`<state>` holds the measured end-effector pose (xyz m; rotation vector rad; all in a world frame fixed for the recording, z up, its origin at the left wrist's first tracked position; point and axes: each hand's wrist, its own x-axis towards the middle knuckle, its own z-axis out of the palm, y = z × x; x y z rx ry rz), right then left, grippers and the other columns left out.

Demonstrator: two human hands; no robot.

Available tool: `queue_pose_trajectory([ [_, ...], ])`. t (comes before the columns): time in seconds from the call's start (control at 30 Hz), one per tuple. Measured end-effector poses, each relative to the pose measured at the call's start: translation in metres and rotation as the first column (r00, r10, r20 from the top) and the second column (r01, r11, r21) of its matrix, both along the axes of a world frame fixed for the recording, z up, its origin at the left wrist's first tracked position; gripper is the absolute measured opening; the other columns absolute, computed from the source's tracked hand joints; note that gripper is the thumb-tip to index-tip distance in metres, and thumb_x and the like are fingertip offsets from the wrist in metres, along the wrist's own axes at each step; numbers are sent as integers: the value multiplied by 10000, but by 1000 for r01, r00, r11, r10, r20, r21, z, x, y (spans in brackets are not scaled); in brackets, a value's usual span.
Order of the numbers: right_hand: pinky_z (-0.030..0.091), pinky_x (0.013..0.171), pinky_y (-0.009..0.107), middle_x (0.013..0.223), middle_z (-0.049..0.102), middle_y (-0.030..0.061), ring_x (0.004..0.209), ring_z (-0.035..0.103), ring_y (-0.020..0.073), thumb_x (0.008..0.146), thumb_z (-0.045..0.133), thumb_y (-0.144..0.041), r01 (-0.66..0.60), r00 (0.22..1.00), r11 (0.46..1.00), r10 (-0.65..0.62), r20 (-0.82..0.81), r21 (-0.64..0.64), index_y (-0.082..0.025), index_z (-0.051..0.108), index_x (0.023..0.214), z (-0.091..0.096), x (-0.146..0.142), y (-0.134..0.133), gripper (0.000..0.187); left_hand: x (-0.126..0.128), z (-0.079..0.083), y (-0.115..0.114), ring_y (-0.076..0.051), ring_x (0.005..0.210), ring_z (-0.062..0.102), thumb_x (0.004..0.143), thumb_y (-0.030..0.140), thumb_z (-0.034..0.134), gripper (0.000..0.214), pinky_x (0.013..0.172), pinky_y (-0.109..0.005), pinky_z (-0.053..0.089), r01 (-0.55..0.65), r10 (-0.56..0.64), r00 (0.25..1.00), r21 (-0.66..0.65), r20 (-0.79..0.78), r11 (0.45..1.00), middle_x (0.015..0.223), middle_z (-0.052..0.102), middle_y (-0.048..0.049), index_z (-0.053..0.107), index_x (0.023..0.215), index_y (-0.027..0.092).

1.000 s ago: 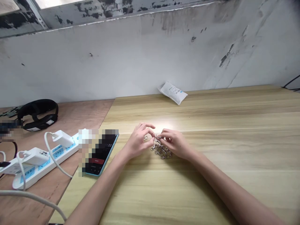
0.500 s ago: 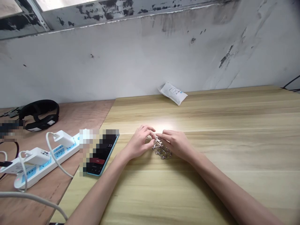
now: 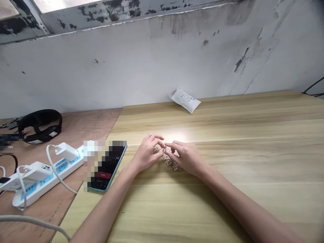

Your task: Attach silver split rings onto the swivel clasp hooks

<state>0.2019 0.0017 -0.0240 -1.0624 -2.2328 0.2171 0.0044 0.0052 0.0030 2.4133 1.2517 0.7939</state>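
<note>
Both of my hands meet at the middle of a light wooden table (image 3: pixel 227 141). My left hand (image 3: pixel 146 153) curls its fingers round a small silver key ring (image 3: pixel 155 149). My right hand (image 3: pixel 186 156) pinches a small metal clasp (image 3: pixel 165 147) between thumb and forefinger, right beside the ring. Under my right hand lies a small heap of silver clasps (image 3: pixel 172 163) on the table.
A phone (image 3: pixel 107 167) with a lit screen lies at the table's left edge. On the reddish board to the left lie a white power strip (image 3: pixel 43 177) with chargers and a black headband (image 3: pixel 40 125). A white packet (image 3: pixel 184 99) rests against the back wall.
My hands closed together, then drew slightly apart; the right hand now holds one clasp up beside the ring. The view shifted a little.
</note>
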Motion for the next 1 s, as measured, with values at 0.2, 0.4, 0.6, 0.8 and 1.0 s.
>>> queue_pose_trajectory([
  [0.2, 316, 544, 242, 726, 660, 11, 536, 500, 97, 957, 512, -351, 40, 998, 999, -41, -55, -22, -228, 735, 984, 3, -3, -3, 256, 2, -3, -1, -216, 1102, 524, 859, 160, 578, 62, 973, -387, 382, -1, 3, 999, 51, -37, 999, 1153, 615, -41, 609, 887, 207],
  [0.4, 350, 555, 240, 711, 678, 13, 544, 519, 103, 941, 507, -277, 54, 987, 997, -62, -150, -53, -215, 738, 965, 4, -3, -4, 241, 4, -1, -3, -225, 1085, 533, 876, 184, 556, 49, 944, -386, 376, -26, 32, 997, 86, -73, 996, 1140, 626, -51, 599, 867, 206],
  [0.6, 352, 555, 243, 699, 681, 11, 540, 518, 109, 928, 511, -272, 42, 984, 997, -52, -169, -63, -221, 731, 992, 3, -3, -3, 234, 4, -1, -3, -232, 1098, 534, 877, 187, 551, 48, 946, -405, 359, -65, 74, 993, 96, -90, 993, 1142, 634, -51, 591, 861, 207],
  [0.8, 339, 554, 238, 656, 656, 5, 517, 486, 101, 938, 485, -266, -16, 989, 997, 5, -149, -78, -210, 732, 999, 4, -5, -5, 261, 3, -4, -2, -236, 1108, 530, 879, 200, 554, 42, 948, -407, 362, -99, 108, 991, 104, -84, 990, 1129, 639, -55, 590, 859, 205],
  [1.0, 321, 563, 246, 649, 642, 15, 552, 498, 110, 943, 485, -271, -31, 996, 997, 26, -81, -66, -199, 722, 809, 3, -4, -5, 281, -4, 0, 3, -232, 1093, 533, 872, 197, 566, 44, 942, -408, 375, -141, 148, 987, 104, -65, 985, 1113, 637, -49, 599, 845, 204],
])
